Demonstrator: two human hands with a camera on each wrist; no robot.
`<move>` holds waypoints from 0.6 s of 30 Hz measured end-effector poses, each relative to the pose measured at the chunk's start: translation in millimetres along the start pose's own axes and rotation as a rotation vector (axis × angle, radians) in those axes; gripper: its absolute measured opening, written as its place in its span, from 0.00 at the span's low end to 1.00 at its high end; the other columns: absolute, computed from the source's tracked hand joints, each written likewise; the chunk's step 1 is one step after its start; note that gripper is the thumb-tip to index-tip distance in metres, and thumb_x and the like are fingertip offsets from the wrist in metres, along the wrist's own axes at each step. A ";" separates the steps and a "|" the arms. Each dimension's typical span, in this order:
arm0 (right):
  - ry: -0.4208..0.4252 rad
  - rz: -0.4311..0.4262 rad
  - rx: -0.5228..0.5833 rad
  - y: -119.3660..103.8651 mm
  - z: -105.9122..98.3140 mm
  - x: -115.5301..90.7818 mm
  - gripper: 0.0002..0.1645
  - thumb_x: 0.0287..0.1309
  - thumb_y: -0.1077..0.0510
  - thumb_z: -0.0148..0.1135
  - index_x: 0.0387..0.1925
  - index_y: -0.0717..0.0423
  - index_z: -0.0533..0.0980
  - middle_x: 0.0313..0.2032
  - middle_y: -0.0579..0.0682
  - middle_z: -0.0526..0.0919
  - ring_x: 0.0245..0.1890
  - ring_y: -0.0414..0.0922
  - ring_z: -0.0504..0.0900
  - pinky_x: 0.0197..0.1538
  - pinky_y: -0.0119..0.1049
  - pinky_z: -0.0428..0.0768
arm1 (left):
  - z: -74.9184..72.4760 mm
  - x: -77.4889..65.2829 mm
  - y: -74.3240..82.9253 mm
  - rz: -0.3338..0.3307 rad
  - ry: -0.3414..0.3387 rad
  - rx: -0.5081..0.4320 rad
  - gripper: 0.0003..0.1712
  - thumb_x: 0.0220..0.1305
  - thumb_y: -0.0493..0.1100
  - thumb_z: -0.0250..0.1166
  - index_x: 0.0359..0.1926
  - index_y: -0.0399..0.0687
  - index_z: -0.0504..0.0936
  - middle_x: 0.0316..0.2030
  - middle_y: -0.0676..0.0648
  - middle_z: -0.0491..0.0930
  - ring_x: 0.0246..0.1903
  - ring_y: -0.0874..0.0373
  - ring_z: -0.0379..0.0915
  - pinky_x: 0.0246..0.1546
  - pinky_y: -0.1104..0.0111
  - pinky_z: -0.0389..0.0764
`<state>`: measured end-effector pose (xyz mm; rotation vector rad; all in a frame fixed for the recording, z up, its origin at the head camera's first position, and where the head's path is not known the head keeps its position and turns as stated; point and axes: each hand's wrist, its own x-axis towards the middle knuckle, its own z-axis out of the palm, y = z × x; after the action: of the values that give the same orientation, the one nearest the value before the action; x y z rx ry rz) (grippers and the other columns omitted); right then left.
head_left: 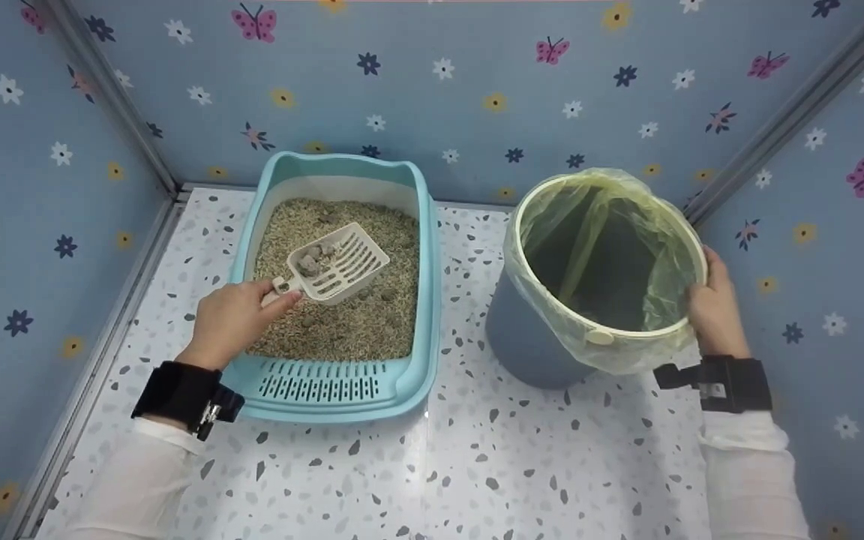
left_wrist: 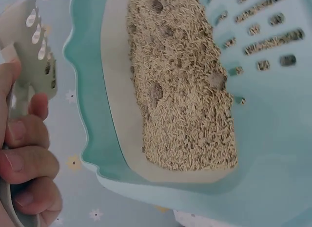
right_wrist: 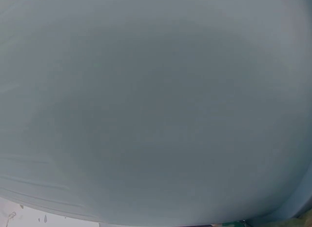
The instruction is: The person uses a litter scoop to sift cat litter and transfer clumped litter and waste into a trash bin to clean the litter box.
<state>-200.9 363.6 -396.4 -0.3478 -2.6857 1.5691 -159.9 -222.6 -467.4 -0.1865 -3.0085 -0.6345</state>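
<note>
My left hand (head_left: 233, 319) grips the handle of a beige slotted litter scoop (head_left: 361, 262), its fingers curled round it in the left wrist view. Several greyish clumps (head_left: 310, 264) lie in the scoop, which is above the litter (head_left: 349, 330) in a turquoise litter box (head_left: 426, 300). On the right, my right hand (head_left: 717, 307) holds the rim of a blue-grey trash bin (head_left: 529, 337), fingers over the edge. A translucent yellow bag (head_left: 582, 349) lines the bin and folds over its rim. The right wrist view is filled by a smooth grey-blue surface; no hand shows there.
White speckled floor (head_left: 469, 450) lies under the box and bin. Flowered blue walls (head_left: 477, 97) stand close behind and on both sides. The box's front has a slotted ledge (head_left: 319, 381). More dark clumps (left_wrist: 156, 92) lie in the litter.
</note>
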 end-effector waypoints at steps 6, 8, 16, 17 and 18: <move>-0.003 0.004 -0.008 0.2 -0.2 0.4 0.41 0.59 0.71 0.29 0.73 0.56 0.33 0.73 0.61 0.39 0.70 0.59 0.47 0.70 0.54 0.51 | 4.6 -2.7 -1.7 0.152 0.232 0.241 0.26 0.60 0.62 0.61 0.26 0.41 0.75 0.08 0.54 0.55 0.08 0.62 0.48 0.10 0.71 0.46; -0.006 0.009 -0.005 0.3 -0.2 0.5 0.41 0.60 0.71 0.29 0.73 0.56 0.33 0.73 0.61 0.38 0.70 0.59 0.47 0.70 0.54 0.51 | 7.8 -3.0 -4.6 0.211 0.308 0.298 0.26 0.57 0.60 0.64 0.21 0.44 0.68 0.08 0.56 0.51 0.08 0.63 0.45 0.09 0.71 0.45; -0.003 0.009 0.028 -0.9 0.9 0.7 0.43 0.58 0.73 0.29 0.73 0.57 0.33 0.73 0.61 0.37 0.71 0.59 0.46 0.70 0.53 0.51 | 15.0 -5.9 -14.0 0.373 0.431 0.412 0.24 0.54 0.55 0.66 0.23 0.40 0.66 0.08 0.51 0.57 0.06 0.60 0.49 0.07 0.70 0.50; 0.000 0.004 0.034 -1.0 1.1 0.7 0.43 0.57 0.73 0.29 0.73 0.57 0.33 0.73 0.62 0.38 0.71 0.59 0.46 0.70 0.52 0.51 | 15.3 -6.2 -14.4 0.375 0.432 0.412 0.25 0.54 0.55 0.66 0.23 0.41 0.65 0.08 0.51 0.57 0.07 0.60 0.49 0.07 0.69 0.51; 0.002 0.000 0.041 -0.9 1.4 0.8 0.43 0.56 0.74 0.29 0.73 0.58 0.33 0.73 0.62 0.38 0.71 0.59 0.46 0.70 0.52 0.51 | 15.5 -6.4 -14.6 0.376 0.432 0.409 0.25 0.54 0.54 0.66 0.22 0.41 0.65 0.08 0.51 0.57 0.07 0.59 0.49 0.07 0.69 0.51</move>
<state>-202.0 362.1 -396.3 -0.3485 -2.6478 1.6201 -156.1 -230.3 -487.9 -0.5000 -2.5133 -0.0125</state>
